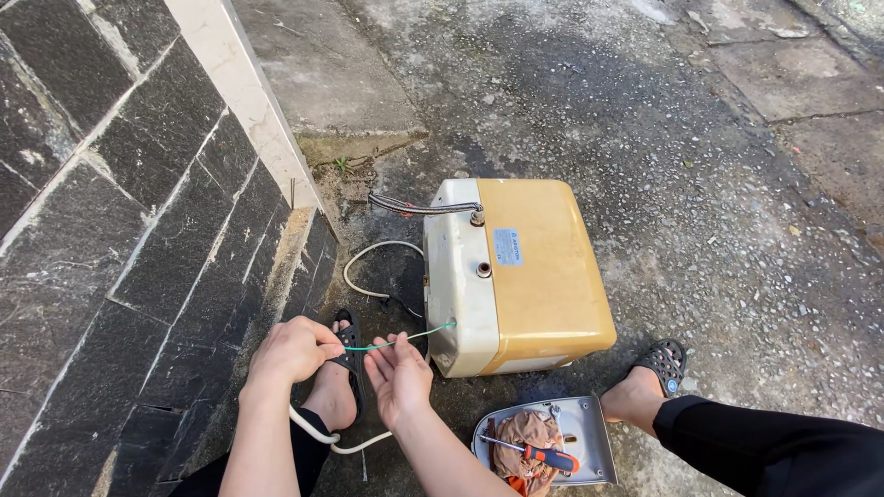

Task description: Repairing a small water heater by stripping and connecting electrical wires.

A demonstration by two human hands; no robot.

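A boxy yellow and cream water heater (525, 271) lies on the concrete ground. A thin green wire (405, 340) runs from its near left corner toward me. My left hand (295, 350) is closed on the wire's free end. My right hand (398, 375) pinches the same wire a little closer to the heater, fingers partly spread. The wire is stretched between the two hands.
A white cable (368, 267) loops on the ground left of the heater; a braided metal hose (424, 207) juts from its top. A grey metal cover (575, 442) holds a rag and an orange-handled screwdriver (543, 454). Dark stone wall (138, 230) at left. My sandalled feet flank the work.
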